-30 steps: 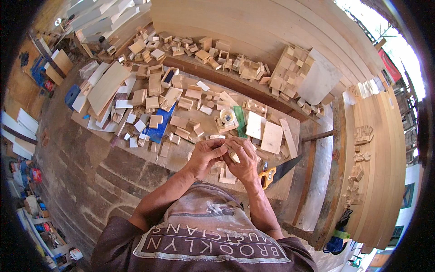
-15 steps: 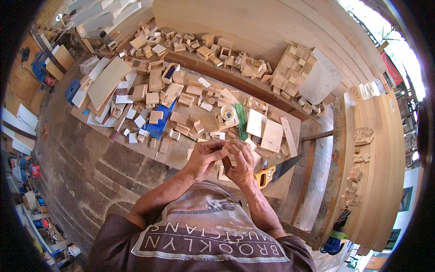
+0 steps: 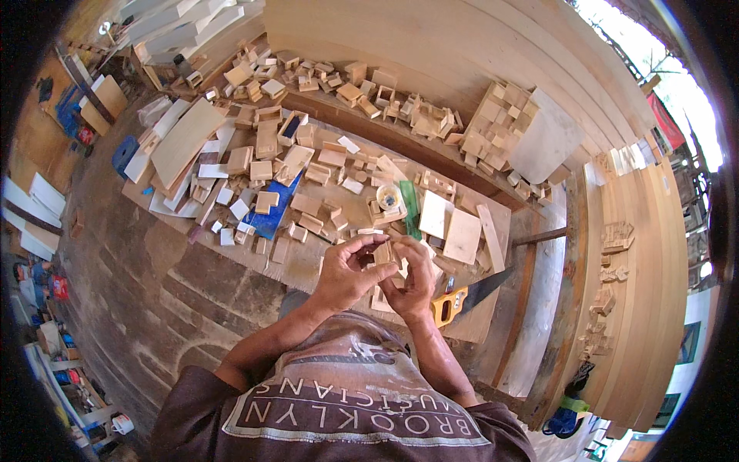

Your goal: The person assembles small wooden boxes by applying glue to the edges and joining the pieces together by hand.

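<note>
Holding small block [image 3: 382, 252] between both hands, above near edge of bench [image 3: 323, 266]. Left hand [image 3: 346, 271] curled, thumb and fingertips pinching block from left. Right hand [image 3: 412, 281] half closed, fingers touching block from right side. Saw [image 3: 462, 296] lies just beside right hand, handle near bench edge. Tape roll [image 3: 389, 197] and green strip [image 3: 409, 209] just behind hands. Many wood pieces [image 3: 262, 165] crowd far and left part of bench; little free room only directly under hands.

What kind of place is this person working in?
Most likely a woodworking shop. Small wood blocks lie all over the workbench, a handsaw rests at its edge, and long planks lean alongside.
</note>
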Available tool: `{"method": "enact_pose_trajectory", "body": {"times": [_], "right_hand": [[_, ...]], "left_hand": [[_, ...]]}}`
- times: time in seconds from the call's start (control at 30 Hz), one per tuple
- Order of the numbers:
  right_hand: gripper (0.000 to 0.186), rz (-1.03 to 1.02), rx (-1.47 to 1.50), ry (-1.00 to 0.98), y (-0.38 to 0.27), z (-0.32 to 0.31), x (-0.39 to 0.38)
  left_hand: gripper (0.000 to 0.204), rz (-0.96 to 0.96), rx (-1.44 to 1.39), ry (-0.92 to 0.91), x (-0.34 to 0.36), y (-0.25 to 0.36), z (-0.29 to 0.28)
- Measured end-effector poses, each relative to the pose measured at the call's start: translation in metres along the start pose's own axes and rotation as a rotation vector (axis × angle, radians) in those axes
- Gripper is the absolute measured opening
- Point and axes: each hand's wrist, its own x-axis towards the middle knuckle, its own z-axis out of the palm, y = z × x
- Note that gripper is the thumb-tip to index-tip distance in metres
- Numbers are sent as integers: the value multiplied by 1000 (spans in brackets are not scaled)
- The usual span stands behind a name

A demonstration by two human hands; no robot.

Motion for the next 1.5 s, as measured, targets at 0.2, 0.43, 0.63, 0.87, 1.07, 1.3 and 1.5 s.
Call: {"method": "enact_pose_trajectory", "body": {"times": [0.2,0.43,0.63,0.87,1.07,1.3,1.5], "right_hand": [[39,218,524,-101,5,-20,4],[28,147,423,-139,8,-24,5],[29,108,399,-130,7,-19,6],[31,77,375,-127,2,-22,4],[29,131,408,-133,-7,-25,5],[26,154,431,-102,-9,-25,4],[28,46,298,-138,-15,-28,15]], "left_hand": [[51,76,-95,-37,0,-1,-4],[50,136,-111,-96,0,-2,-8],[47,197,-137,-121,-3,-3,-13],[50,270,-64,-121,-4,-1,-13],[48,287,-65,-154,-6,2,-13],[48,315,-96,-164,-7,0,-13],[52,265,-113,-160,-7,0,-15]]}}
